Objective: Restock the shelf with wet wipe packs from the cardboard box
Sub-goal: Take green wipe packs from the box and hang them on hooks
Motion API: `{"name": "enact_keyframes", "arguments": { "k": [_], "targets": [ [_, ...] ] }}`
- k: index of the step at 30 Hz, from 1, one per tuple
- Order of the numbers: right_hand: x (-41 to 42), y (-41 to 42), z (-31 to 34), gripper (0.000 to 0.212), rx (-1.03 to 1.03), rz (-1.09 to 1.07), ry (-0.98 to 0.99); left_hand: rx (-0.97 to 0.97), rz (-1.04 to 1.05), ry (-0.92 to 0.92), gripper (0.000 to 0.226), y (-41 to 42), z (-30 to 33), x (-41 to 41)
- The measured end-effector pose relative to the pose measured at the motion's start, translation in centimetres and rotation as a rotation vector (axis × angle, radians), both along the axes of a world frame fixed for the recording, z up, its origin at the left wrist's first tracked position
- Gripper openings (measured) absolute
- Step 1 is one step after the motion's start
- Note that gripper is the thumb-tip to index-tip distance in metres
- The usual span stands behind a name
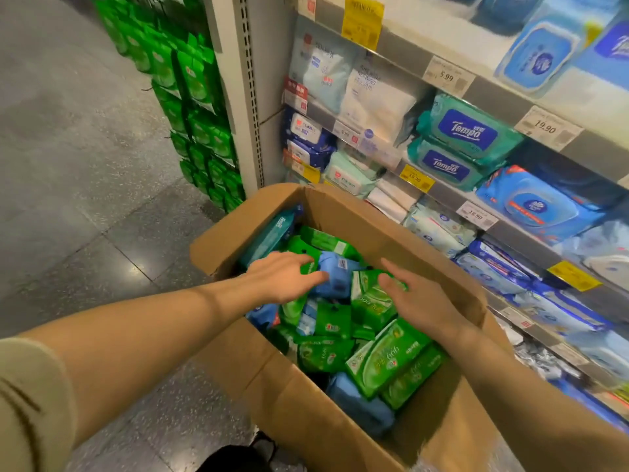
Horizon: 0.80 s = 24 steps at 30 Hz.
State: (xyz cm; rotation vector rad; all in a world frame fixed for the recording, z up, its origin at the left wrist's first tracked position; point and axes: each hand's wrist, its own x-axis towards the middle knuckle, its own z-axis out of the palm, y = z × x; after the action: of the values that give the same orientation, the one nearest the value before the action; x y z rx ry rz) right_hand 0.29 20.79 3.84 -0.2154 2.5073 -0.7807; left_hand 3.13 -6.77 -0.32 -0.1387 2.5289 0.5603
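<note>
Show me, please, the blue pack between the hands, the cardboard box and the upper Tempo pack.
blue pack [335, 275], head view, its top face.
cardboard box [343, 427], head view, near wall.
upper Tempo pack [468, 129], head view, blue label.

I see stacked green packages [197, 107] far beyond my left hand [282, 277], speckled grey floor [75, 185] beneath them.

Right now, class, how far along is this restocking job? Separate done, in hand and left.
Done: shelf already holds many packs. In hand: left hand and right hand reach over the blue pack, nothing lifted. Left: the cardboard box remains nearly full.
</note>
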Motion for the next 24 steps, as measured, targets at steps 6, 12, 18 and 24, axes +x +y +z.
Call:
{"name": "enact_keyframes", "arguments": {
  "k": [6,12,18,24],
  "targets": [
    [1.8,2.6,-3.6,0.053,0.027,-0.1,-0.112,0.113,-0.017,-0.036,0.095,3.1,-3.0,-0.1],
    [4.2,4.9,-7.0,0.053,0.035,-0.256,-0.179,0.354,0.017,-0.136,0.068,7.8,-5.8,0.4],
    [6.4,6.4,-9.2,0.051,-0.043,-0.419,-0.252,0.323,0.043,-0.23,0.064,11.2,-8.1,1.5],
    [7.7,7.3,-11.0,0.048,-0.084,-0.588,-0.154,0.37,0.177,-0.31,0.058,13.8,-10.0,2.2]
  ]
}}
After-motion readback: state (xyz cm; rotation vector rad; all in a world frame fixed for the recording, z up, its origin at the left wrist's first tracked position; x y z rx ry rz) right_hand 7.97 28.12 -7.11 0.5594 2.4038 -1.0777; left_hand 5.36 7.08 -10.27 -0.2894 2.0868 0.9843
